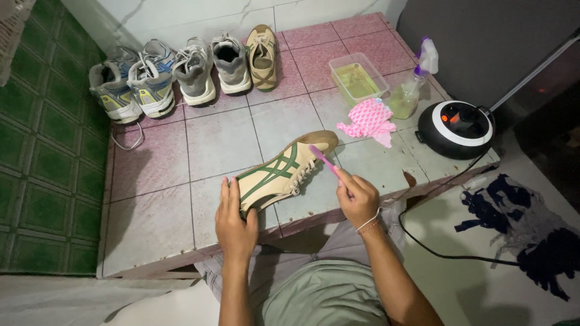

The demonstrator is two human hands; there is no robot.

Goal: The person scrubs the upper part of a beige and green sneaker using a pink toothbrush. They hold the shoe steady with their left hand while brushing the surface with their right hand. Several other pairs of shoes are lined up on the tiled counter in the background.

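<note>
Hands worked at a tiled ledge: our left hand [234,223] clasped the heel of a beige sneaker [283,171], our right hand [357,197] pinched a pink toothbrush [324,159] against its laces. Five shoes [181,71] waited behind, seemingly unscrubbed.

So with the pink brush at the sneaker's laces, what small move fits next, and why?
Probably a short stroke of the toothbrush along the laces of the sneaker: its head already rests there in the right hand, and the left hand braces the heel.
</note>
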